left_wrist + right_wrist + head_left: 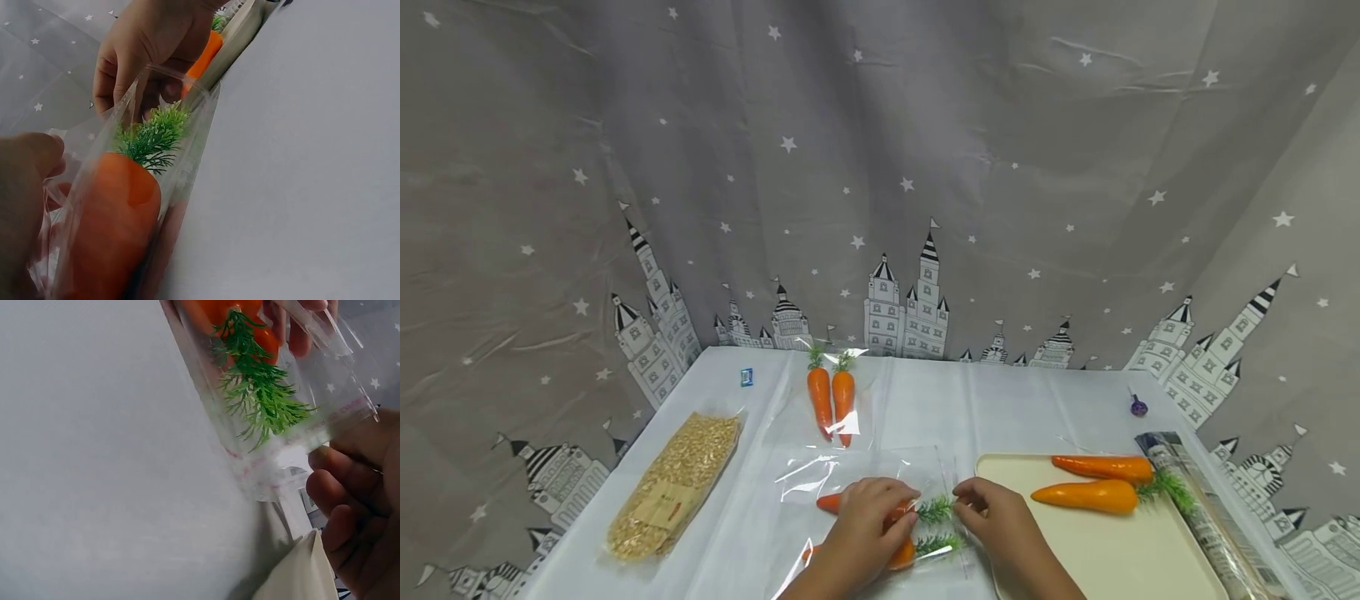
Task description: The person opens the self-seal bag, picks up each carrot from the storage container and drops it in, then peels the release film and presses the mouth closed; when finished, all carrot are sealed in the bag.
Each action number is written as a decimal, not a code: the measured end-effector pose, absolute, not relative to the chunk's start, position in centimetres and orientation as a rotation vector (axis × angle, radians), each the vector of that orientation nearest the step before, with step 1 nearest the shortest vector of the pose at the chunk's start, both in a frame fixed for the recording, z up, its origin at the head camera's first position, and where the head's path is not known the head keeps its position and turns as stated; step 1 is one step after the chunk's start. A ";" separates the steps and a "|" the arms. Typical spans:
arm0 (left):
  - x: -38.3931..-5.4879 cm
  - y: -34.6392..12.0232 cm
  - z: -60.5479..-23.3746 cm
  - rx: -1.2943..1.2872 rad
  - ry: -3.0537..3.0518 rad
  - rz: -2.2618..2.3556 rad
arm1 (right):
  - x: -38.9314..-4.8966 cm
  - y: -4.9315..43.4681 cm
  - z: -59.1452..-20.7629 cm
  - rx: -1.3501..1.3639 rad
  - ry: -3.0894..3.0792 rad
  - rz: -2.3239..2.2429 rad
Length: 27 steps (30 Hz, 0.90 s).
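A clear plastic bag (942, 477) lies at the front middle of the table, holding an upper carrot (829, 502) and a lower carrot (901, 556), their green tops towards its right end. Over the carrots, my left hand (868, 525) pinches the film with thumb and fingers. At the bag's right end, my right hand (996, 517) holds the edge between thumb and forefinger. The right wrist view shows the bag's pink-marked end strip (337, 420) beside these fingers. From the left wrist, one thick carrot (115, 219) shows through the film, and the green top (156, 134) points towards the right hand.
On the right, a cream tray (1105, 554) holds two loose carrots (1086, 496). A long plastic-wrapped pack (1213, 525) lies beyond it. Another bag with two carrots (844, 400) lies behind. A bag of oats (677, 483), a small blue packet (747, 377) and a purple item (1138, 407) lie around.
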<state>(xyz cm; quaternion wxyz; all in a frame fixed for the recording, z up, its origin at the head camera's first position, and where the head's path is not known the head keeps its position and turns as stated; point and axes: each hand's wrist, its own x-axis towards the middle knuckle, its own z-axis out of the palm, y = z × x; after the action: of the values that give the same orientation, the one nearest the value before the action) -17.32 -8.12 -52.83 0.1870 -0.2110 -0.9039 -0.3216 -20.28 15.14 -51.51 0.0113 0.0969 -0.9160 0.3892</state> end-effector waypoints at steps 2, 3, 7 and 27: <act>-17.2 -8.0 -52.8 -0.584 -2.566 -0.913 | -20.2 15.2 -51.4 0.269 -2.841 1.226; -17.2 -8.0 -52.7 -0.578 -2.573 -0.914 | -20.2 15.3 -51.3 0.249 -2.825 1.247; -17.2 -7.8 -52.5 -0.532 -2.600 -0.937 | -20.2 16.4 -50.9 0.245 -2.803 1.383; -17.7 -6.8 -51.9 -0.292 -2.632 -1.008 | -18.6 15.6 -51.2 0.776 -3.100 2.142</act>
<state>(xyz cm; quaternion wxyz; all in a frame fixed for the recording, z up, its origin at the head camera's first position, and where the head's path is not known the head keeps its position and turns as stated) -17.74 -6.76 -51.91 0.1535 -0.1019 -0.9179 -0.3515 -18.63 15.63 -51.23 -0.3457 0.1893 -0.7561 0.5225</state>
